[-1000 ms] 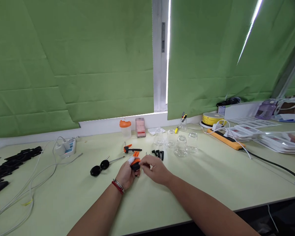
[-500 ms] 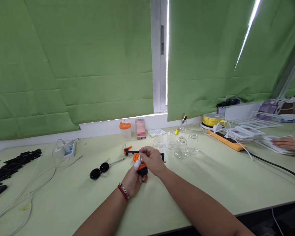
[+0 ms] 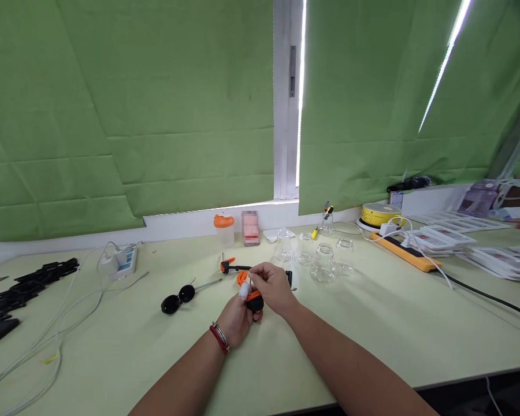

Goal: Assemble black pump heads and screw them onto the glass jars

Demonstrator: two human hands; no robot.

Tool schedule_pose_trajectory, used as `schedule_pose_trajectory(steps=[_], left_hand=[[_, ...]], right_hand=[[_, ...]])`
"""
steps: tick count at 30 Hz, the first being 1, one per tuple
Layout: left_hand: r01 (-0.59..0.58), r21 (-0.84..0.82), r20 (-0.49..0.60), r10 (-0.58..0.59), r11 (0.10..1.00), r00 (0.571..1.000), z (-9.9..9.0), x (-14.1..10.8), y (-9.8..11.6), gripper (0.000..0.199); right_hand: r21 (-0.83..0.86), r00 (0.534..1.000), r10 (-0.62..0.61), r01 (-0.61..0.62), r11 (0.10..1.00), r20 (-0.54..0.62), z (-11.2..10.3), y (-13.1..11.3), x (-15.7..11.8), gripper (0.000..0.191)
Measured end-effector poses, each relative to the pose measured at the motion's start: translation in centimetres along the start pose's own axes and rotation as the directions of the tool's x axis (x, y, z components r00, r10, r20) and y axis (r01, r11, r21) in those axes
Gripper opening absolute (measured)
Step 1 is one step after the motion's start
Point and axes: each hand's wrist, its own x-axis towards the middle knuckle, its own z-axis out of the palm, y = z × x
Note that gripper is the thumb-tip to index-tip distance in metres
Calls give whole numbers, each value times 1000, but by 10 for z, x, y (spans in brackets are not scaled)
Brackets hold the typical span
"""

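My left hand (image 3: 238, 319), a white wrap on its thumb, is closed around an orange-and-black clamp part (image 3: 255, 303). Above it, my right hand (image 3: 271, 286) pinches a thin metal rod (image 3: 250, 283) that stands upright against the part; its lower end is hard to make out. Just beyond my hands, an orange-and-black bar clamp (image 3: 227, 265) lies on the table, its black bar partly hidden behind my right hand. Another orange piece (image 3: 242, 278) shows beside my fingers. Round dark sunglasses (image 3: 178, 299) rest to the left.
Several clear glass jars (image 3: 323, 266) stand right of my hands. An orange-lidded cup (image 3: 224, 230) and a phone (image 3: 250, 228) are at the back. White cables and a power strip (image 3: 127, 261) lie left; an orange power strip (image 3: 405, 252) and stacked white cards (image 3: 498, 260) lie right, near another person's hand.
The view has shifted slightly, so the scene sits a little further right. My hands keep the same hold. The other person's hand has left the card stack and moved to the right edge.
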Motion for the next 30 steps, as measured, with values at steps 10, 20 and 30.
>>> schedule_pose_trajectory(steps=[10,20,30], left_hand=[[19,-4,2,-19,1000,1000,-5,2,-1,45],[46,-35,7,-46,998,999,-9,5,-2,38],[47,29,87,-50,998,995,-16,-3,13,35]], right_hand=[[-332,988,-51,98,938,148,-7,-7,-12,13],[-521,905,-130,346,780,406,-17,-18,-17,11],[-532,791,-128,512,674,599,-24,-18,-17,27]])
